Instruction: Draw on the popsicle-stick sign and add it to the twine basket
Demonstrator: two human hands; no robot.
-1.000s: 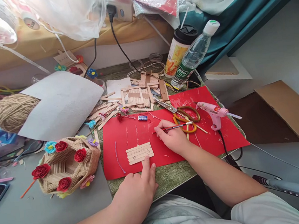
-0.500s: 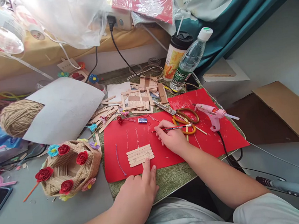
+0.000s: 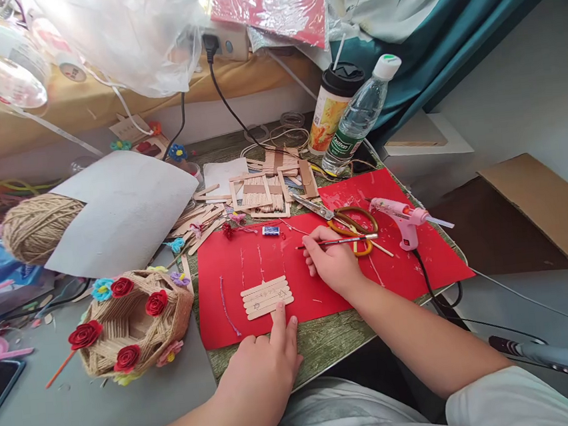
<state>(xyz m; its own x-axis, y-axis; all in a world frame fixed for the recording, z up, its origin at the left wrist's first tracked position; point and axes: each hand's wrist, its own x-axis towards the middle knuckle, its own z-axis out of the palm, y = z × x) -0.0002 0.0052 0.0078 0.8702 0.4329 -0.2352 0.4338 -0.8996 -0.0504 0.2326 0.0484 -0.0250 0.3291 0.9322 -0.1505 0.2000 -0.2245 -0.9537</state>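
Note:
My right hand (image 3: pixel 333 262) pinches a dark red pencil (image 3: pixel 339 241), held nearly level above the red sheet (image 3: pixel 311 291) with its tip to the left. Below and left of it lies a small panel of craft sticks (image 3: pixel 267 298) set side by side, with pencilled star shapes and faint writing on it. The index finger of my left hand (image 3: pixel 266 369) is stretched out and touches the panel's lower edge; its other fingers are loosely bent. A blue-and-white eraser (image 3: pixel 270 230) rests near the sheet's far edge.
Scissors (image 3: pixel 350 220) and a pink glue gun (image 3: pixel 400 218) lie on the right. Wooden sticks (image 3: pixel 266 191) are heaped behind. A twine basket with red roses (image 3: pixel 134 321) and a twine ball (image 3: pixel 41 226) are left. A water bottle (image 3: pixel 356 122) and a cup (image 3: pixel 332 114) stand at the back.
My right hand has drawn back slightly to the right with the pencil, away from the panel. My left finger stays on the panel.

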